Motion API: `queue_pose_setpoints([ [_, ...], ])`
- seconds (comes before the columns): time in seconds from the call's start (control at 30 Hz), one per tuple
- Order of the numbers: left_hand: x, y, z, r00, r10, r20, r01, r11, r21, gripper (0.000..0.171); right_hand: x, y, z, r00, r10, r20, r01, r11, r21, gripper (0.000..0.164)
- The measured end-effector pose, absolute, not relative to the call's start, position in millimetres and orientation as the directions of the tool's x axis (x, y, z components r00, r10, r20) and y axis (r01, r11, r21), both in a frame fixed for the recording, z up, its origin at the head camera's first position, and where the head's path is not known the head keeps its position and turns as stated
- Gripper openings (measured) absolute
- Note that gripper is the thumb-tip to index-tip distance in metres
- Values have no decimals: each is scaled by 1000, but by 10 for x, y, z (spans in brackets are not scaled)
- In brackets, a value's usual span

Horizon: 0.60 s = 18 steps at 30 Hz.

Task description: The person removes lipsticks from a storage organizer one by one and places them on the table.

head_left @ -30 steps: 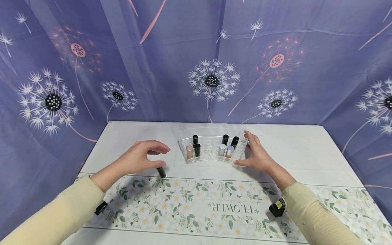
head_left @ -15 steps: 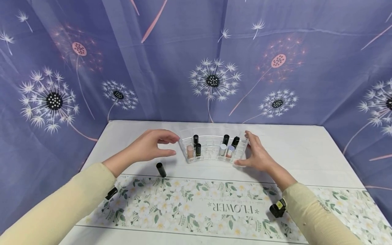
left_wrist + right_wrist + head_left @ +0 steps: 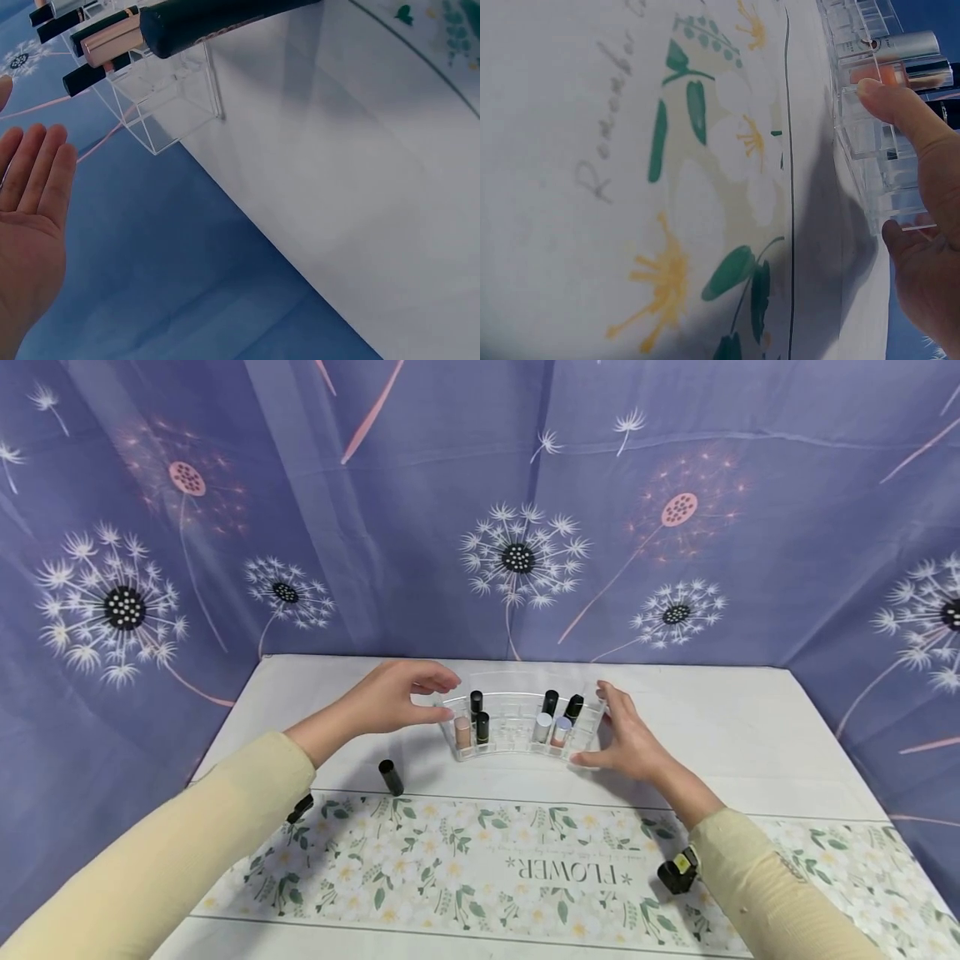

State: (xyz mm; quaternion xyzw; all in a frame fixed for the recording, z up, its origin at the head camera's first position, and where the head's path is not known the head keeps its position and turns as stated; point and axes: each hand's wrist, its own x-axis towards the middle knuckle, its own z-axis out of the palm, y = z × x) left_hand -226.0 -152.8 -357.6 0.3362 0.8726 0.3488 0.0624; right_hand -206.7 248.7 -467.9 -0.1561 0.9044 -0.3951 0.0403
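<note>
A clear curved acrylic lipstick organizer (image 3: 513,747) stands on the white table. My right hand (image 3: 632,739) grips its right end, the thumb at the front corner and fingers round the back. At its left end my left hand (image 3: 401,697) hovers with fingers loosely bent; the left wrist view shows the palm apart from it. The organizer's left side holds a beige tube (image 3: 462,732) and black-capped tubes (image 3: 482,727). On its right side are a silver-capped tube (image 3: 543,727), a lavender-capped tube (image 3: 561,732) and black-capped tubes (image 3: 573,707).
A dark tube (image 3: 391,777) stands on the table, front left of the organizer; it looms large in the left wrist view. A floral runner (image 3: 420,868) crosses the table's front. Purple dandelion-print cloth (image 3: 420,568) hangs behind and at both sides.
My left hand has moved right and away from me, from above the dark tube to the organizer's left end. The right hand keeps its place on the right end.
</note>
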Motion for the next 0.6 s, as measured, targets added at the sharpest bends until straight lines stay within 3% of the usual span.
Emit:
queue_pose_setpoints([
  [0.6, -2506, -1239, -3592, -747, 664, 36, 521, 551, 652, 42, -2072, 2478, -4684, -947, -318, 50, -253, 636, -729, 135],
])
